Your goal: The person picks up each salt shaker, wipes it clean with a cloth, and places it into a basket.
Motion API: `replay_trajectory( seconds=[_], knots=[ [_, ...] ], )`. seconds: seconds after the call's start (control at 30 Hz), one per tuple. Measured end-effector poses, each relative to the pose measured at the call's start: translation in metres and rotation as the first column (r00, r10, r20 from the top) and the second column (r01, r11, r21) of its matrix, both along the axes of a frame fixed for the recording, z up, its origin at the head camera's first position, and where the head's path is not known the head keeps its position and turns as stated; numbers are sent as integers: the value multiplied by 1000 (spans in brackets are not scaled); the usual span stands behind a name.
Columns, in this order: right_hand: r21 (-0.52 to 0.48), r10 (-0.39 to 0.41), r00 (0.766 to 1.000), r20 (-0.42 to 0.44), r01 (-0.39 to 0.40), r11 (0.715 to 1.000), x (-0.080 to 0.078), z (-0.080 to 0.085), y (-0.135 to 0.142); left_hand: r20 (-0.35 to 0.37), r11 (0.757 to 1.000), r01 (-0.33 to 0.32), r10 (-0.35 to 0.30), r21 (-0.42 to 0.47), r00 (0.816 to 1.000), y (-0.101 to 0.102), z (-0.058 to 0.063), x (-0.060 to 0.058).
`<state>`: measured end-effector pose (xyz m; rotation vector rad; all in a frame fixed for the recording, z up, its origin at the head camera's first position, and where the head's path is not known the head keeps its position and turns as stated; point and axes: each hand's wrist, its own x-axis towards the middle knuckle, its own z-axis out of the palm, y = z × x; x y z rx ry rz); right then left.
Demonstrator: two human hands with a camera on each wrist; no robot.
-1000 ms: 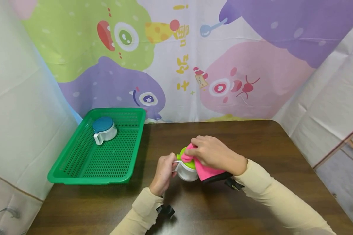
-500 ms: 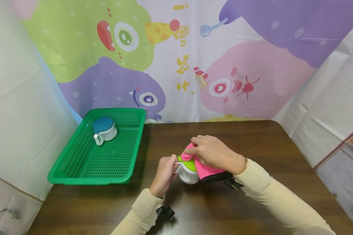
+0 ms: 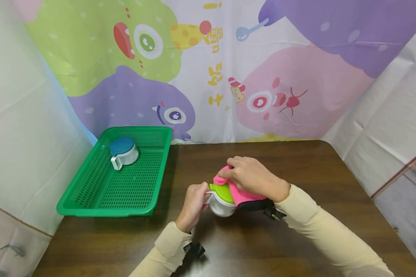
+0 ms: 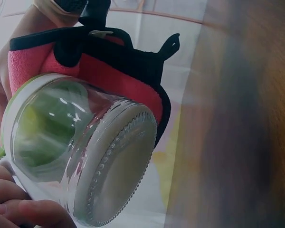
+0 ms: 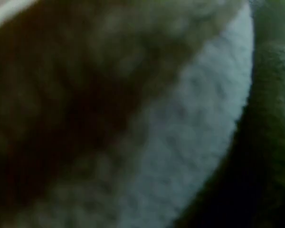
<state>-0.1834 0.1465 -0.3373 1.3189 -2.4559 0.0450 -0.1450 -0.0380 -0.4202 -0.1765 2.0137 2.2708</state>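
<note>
My left hand (image 3: 195, 200) grips the white handle of a clear glass jar (image 4: 52, 128) with a green lid (image 3: 223, 193). The jar is tilted, its ridged base showing in the left wrist view. My right hand (image 3: 251, 175) holds a pink cloth (image 3: 240, 195) with black edging against the lid's far right side. Part of the cloth hangs down beside the jar, and a black loop (image 4: 171, 46) sticks out from its border. The right wrist view is dark and blurred, filled by fabric (image 5: 194, 114) close to the lens.
A green plastic basket (image 3: 156, 184) stands at the left of the brown wooden table (image 3: 298, 238). Inside it sits a similar jar (image 3: 127, 157) with a blue lid (image 3: 121, 146). A cartoon-printed curtain (image 3: 211, 123) hangs behind the table.
The right hand and the pink cloth have shifted slightly up and away over the lid, uncovering more of the green. The jar has tilted a little; the left hand keeps its grip.
</note>
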Motion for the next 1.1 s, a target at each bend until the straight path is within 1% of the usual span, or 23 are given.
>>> replay_trajectory(
  seconds=[0.1,0.37,0.5,0.67,0.93,1.1],
  knots=[
    [-13,0,1000,2,0,1000,-2,-1,1,-9,1000,-7,7,7,1000,-2,1,0],
    [-56,-38,996,78,43,998,-9,-4,7,-11,999,-12,12,30,1000,-4,1,0],
    [-78,-42,994,97,50,996,-10,-6,10,-5,999,-22,23,32,1000,-6,0,-1],
    [-97,-44,992,118,55,994,-10,-9,15,-6,998,-28,28,48,1000,-7,0,-2],
    [-116,-43,985,168,64,991,-9,-11,24,3,994,-11,11,110,1000,-10,-3,-4],
    [-139,-34,982,184,61,988,-6,-13,28,13,992,-17,15,123,1000,-12,-4,-6]
  ],
)
